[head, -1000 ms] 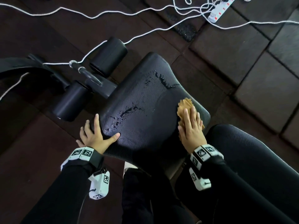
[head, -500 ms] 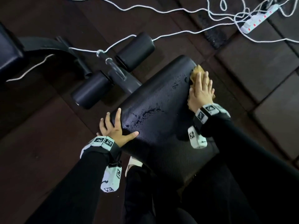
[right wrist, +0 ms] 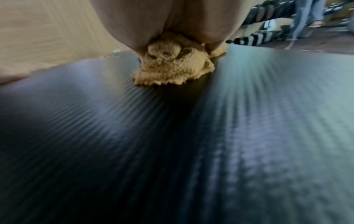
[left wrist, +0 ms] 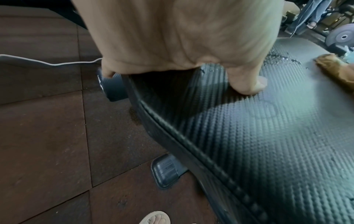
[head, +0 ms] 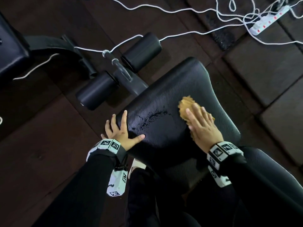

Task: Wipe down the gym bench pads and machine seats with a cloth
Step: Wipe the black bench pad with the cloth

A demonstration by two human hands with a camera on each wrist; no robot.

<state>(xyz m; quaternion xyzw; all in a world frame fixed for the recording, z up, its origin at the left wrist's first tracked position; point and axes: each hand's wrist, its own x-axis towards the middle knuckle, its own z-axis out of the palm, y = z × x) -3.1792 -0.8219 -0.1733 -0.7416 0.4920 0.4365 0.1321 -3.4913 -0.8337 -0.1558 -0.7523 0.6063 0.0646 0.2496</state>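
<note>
1. We press our right hand (head: pixel 203 128) flat on the tan cloth (head: pixel 186 104), fingers straight and close together over it; the cloth lies bunched on the right half of the black bench pad (head: pixel 172 145), its frilled edge showing beyond our fingertips.
2. From the right wrist view the cloth (right wrist: pixel 172 68) sits crumpled under the palm (right wrist: pixel 172 18), touching the ribbed pad surface (right wrist: pixel 191 151); that picture is blurred, so we cannot tell finer detail of the fingers.
3. Our left hand (head: pixel 122 133) rests on the pad's left edge; the fingers are spread and fairly straight over the rim, the thumb (head: pixel 139 138) lying on top of the pad; it holds nothing.
4. In the left wrist view the thumb (left wrist: pixel 247 84) presses the textured surface, and the other fingers reach down over the side seam (left wrist: pixel 172 130).
5. A patch of water droplets (head: pixel 150 119) lies on the pad between our two hands, just left of the cloth; the same wet patch (left wrist: pixel 277 56) shows beyond the thumb, with the cloth (left wrist: pixel 337 68) to its right.
6. Two black foam rollers (head: pixel 141 51) sit on a bar beyond the pad's far end; white cords (head: pixel 180 34) trail over the dark floor tiles (head: pixel 41 153) to a power strip (head: pixel 268 18) at the upper right.
7. Below the pad's edge, a sandalled foot (left wrist: pixel 155 218) stands on the floor.
</note>
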